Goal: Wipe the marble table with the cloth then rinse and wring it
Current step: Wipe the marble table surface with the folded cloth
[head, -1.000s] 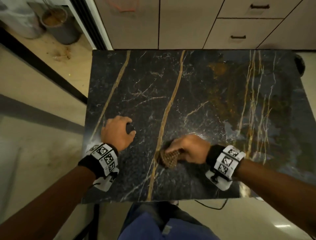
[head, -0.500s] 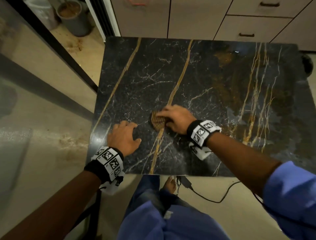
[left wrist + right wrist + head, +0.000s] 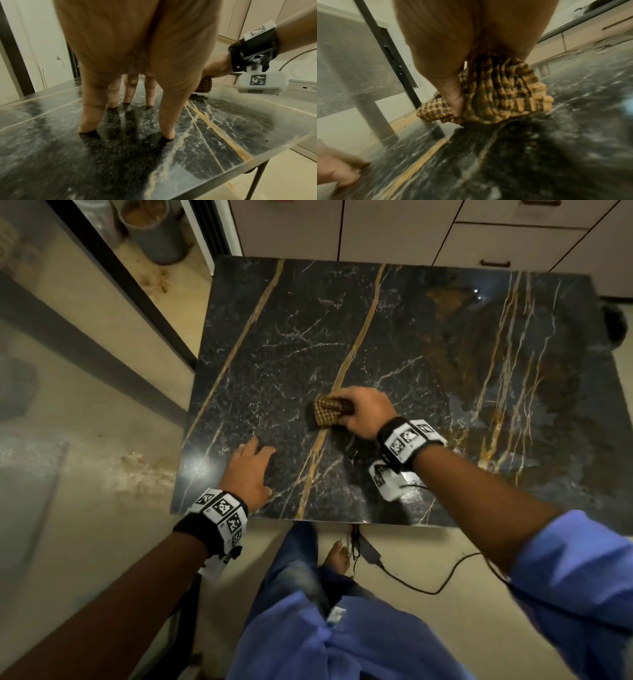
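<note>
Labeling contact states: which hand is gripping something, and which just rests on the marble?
The right hand grips the checkered cloth, thumb curled over it. The left hand holds nothing; its spread fingertips rest on the marble table.

Left grip (image 3: 248,470) splayed flat, right grip (image 3: 364,412) seemingly curled, forearms outstretched

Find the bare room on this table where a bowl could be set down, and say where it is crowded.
The far half of the table, between the cloth and the cabinets, is bare. So is the right side beyond the right hand. It is crowded at the near left, where the left hand rests on fingertips beside the cloth.
</note>
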A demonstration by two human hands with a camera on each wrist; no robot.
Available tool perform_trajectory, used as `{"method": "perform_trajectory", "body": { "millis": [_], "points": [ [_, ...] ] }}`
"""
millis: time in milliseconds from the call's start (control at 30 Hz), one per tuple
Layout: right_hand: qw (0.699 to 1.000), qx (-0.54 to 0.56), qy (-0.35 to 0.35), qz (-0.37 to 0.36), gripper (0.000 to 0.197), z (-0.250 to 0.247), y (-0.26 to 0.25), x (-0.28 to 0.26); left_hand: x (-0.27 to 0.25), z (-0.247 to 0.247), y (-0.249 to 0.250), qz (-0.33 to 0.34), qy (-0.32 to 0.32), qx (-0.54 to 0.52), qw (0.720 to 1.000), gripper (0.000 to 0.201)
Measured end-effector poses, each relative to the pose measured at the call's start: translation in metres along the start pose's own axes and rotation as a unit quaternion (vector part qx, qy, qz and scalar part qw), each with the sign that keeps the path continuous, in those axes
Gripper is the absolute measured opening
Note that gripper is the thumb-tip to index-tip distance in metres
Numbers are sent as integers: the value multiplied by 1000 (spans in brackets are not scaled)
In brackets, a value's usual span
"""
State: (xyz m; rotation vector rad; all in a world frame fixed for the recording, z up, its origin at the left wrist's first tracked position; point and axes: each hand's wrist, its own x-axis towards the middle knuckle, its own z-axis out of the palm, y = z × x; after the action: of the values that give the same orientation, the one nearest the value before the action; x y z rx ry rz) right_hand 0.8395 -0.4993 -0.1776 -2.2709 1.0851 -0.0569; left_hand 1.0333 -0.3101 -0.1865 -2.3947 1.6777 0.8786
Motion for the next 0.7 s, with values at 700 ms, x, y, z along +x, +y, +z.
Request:
{"method": "perform_trajectory", "body": {
  "millis": [700],
  "points": [
    [959,-101,-265,-10,47,-55,64,-121,-4,-4,30,49,52,-26,997,56]
  ]
}}
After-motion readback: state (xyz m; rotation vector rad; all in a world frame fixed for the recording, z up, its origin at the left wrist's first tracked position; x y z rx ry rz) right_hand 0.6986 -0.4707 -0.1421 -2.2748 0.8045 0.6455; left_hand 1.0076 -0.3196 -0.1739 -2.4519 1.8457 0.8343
